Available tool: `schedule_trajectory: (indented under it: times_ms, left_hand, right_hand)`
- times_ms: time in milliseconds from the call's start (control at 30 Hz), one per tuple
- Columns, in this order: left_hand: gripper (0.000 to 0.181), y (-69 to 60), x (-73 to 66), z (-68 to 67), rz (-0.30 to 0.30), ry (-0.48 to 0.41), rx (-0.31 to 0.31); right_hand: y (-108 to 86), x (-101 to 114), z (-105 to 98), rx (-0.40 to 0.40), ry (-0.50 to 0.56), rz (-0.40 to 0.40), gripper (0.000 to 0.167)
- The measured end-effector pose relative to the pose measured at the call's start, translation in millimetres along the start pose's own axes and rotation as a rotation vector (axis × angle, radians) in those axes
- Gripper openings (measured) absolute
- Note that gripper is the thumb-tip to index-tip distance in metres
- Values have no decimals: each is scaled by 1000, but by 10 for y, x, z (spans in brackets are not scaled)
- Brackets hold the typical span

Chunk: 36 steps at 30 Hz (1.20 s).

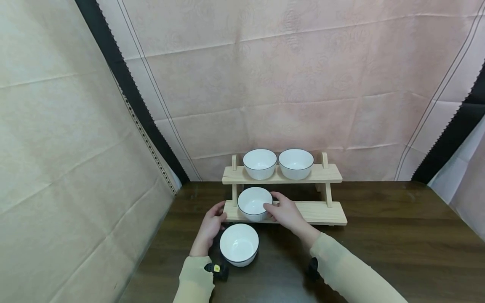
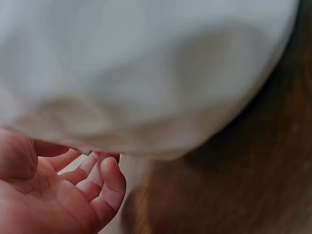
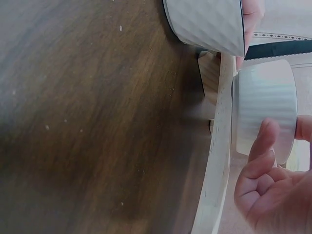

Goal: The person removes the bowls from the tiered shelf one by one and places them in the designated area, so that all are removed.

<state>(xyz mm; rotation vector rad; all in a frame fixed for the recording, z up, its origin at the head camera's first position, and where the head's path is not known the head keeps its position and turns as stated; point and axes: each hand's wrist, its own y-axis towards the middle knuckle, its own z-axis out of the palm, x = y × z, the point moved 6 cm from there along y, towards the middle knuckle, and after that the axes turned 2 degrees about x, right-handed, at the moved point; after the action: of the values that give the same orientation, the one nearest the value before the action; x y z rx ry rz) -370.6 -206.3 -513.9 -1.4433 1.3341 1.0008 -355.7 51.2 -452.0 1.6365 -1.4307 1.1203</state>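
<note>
A white bowl with a dark rim is at the left of the lower shelf. My right hand pinches its right side, thumb at the rim; in the right wrist view the fingers of that hand lie against the ribbed bowl. My left hand touches the left end of the lower shelf, fingers bent around its edge. Another white bowl stands on the table before the shelf, right of the left wrist. It fills much of the left wrist view, where the bowl hides part of my left hand.
Two white bowls stand side by side on the upper shelf of the wooden rack. The dark wooden table extends to both sides. Pale cloth hangs behind and at the left.
</note>
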Motion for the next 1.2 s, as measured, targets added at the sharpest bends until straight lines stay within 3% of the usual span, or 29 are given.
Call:
schedule_trajectory:
  times_ms: [767, 1200]
  left_hand:
    - [43, -11, -6, 2, 3, -6, 5]
    - [43, -16, -11, 0, 15, -6, 14]
  right_hand:
    - [-31, -14, 24, -7, 30, 3, 58]
    - [-15, -112, 67, -11, 154, 50, 57]
